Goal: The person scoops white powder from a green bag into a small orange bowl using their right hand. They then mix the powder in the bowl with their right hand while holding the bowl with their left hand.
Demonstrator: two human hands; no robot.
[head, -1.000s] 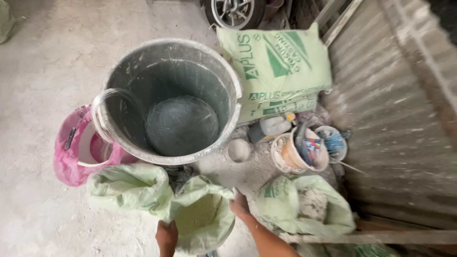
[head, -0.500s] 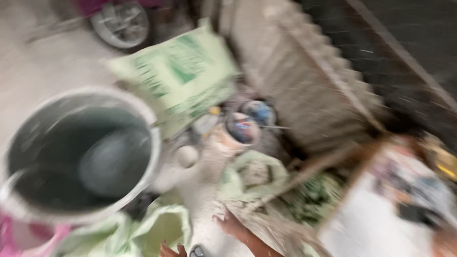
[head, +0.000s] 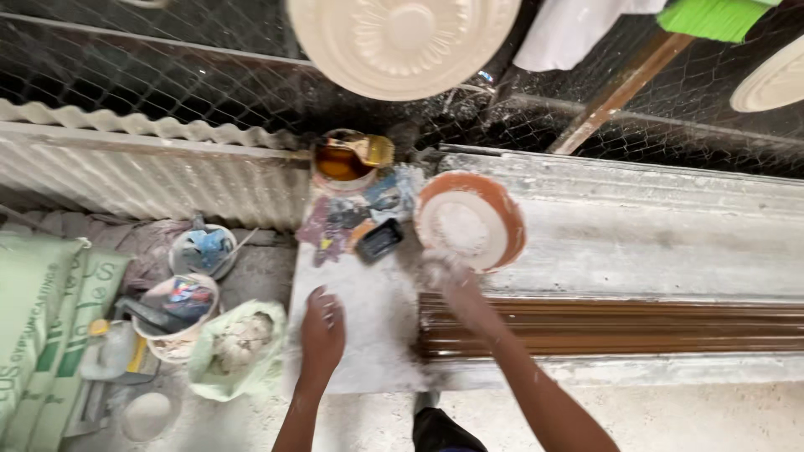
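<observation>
Dusty white board [head: 368, 335] carries one round orange bowl [head: 471, 221], mouth up, no long axis. Right hand [head: 448, 280] touches its near rim, grip unclear; left hand [head: 322, 326] lies flat, open, left of the bowl.

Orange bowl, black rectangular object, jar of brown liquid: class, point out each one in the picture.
orange bowl [head: 511, 219], head view, right rim.
black rectangular object [head: 378, 240], head view, top face.
jar of brown liquid [head: 338, 163], head view, liquid surface.
</observation>
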